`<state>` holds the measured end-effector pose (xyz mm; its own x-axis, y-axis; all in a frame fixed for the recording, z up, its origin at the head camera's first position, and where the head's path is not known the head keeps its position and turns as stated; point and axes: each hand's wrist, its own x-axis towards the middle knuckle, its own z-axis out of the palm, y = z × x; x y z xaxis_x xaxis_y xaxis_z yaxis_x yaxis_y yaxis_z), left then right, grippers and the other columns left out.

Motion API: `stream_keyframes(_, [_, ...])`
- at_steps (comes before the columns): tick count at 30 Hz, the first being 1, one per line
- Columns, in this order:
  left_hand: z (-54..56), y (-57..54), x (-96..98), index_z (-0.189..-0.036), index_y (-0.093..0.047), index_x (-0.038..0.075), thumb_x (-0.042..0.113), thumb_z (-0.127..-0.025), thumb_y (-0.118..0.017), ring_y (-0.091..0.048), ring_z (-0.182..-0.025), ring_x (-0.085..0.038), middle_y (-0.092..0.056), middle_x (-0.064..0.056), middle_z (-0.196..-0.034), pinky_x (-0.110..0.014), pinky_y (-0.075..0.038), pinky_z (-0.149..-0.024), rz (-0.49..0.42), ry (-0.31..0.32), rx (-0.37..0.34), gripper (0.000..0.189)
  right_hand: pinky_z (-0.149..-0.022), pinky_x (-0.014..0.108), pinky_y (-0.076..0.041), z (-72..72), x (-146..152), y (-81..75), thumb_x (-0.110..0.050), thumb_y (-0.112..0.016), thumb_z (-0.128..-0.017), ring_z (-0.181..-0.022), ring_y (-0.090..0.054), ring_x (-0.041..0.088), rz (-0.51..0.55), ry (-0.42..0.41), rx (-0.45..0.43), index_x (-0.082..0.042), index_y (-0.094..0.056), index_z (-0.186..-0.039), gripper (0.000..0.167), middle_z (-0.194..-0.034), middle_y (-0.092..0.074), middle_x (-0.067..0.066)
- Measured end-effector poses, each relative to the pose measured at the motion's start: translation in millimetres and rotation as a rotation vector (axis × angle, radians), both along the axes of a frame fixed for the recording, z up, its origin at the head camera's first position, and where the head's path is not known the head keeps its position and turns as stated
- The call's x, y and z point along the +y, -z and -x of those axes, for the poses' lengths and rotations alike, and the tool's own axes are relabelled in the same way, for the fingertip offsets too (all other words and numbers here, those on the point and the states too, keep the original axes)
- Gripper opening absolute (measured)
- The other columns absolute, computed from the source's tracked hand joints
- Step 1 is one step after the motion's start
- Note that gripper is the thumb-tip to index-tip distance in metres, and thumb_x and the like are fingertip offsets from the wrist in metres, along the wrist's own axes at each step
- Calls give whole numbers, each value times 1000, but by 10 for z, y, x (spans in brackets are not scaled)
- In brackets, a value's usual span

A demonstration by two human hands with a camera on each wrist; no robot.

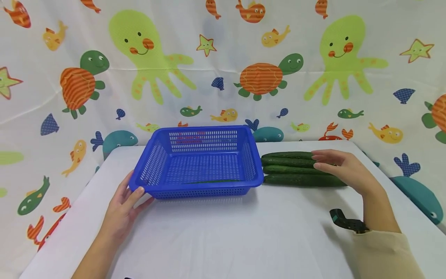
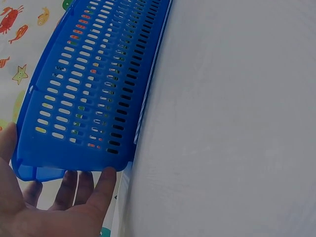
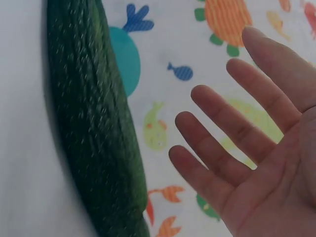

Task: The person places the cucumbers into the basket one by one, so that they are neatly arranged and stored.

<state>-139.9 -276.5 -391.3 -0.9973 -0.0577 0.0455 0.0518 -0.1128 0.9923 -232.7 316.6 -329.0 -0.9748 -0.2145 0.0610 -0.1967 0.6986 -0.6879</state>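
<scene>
At a corner of the blue plastic basket (image 1: 205, 188), my left hand (image 1: 122, 211) grips the rim, with fingers spread along the end wall. A sliver of green cucumber (image 1: 216, 181) shows just inside the basket's front rim, mostly hidden by it. My right hand (image 1: 336, 168) hovers over the right end of several dark green cucumbers (image 1: 296, 179) lying side by side. Its fingers are spread and relaxed, holding nothing. In the right wrist view a bumpy cucumber (image 3: 94, 118) lies apart from the fingertips (image 3: 180, 155).
Both stand on a white-covered table (image 1: 216, 240). The cucumbers lie against the basket's right side in this view. Behind the table hangs a curtain (image 1: 216, 50) with sea animals. A black device (image 1: 345, 221) is strapped to the right wrist.
</scene>
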Motion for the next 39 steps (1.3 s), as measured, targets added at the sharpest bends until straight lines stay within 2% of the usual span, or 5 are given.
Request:
stream_keyframes(9, [18,8,15,-167,-14,29,22,-110,-50,-59,-125,4,-18,-15,-170,-23,-58,-93,-8,10,26,68,-106,44,-48,65,213,179,-50,-64,-101,-109,-51,-15,31,62,-69,-14,-53,-151,63,-147,-59,14])
stream_keyframes(14, [31,37,16,-167,-13,26,19,-110,-49,-60,-125,3,-25,-11,-166,-24,-59,-93,-31,20,42,68,-108,68,-41,72,270,282,-54,-62,-100,-124,-52,13,40,125,-91,-8,-54,-149,68,-147,-55,23])
stream_keyframes(20, [41,33,20,-167,-13,26,20,-110,-49,-59,-125,3,-24,-12,-166,-24,-59,-93,-29,26,37,68,-109,74,-35,70,347,379,-55,-63,-99,-140,-42,47,35,146,-140,-4,-53,-148,71,-151,-50,29])
stream_keyframes(30, [6,30,-1,-167,-14,28,21,-110,-50,-60,-124,4,-23,-13,-167,-23,-58,-93,-17,25,26,68,-97,49,-53,71,361,501,-41,-75,-95,-125,-59,38,-129,-7,-139,-8,-66,-137,54,-138,-64,20])
stream_keyframes(39, [-7,40,-24,-167,-14,27,20,-110,-49,-61,-123,3,-24,-11,-167,-24,-59,-92,-24,18,25,68,-99,63,-48,114,269,530,-34,-84,-86,-129,-52,47,-185,-50,-126,-6,-67,-135,58,-138,-62,26])
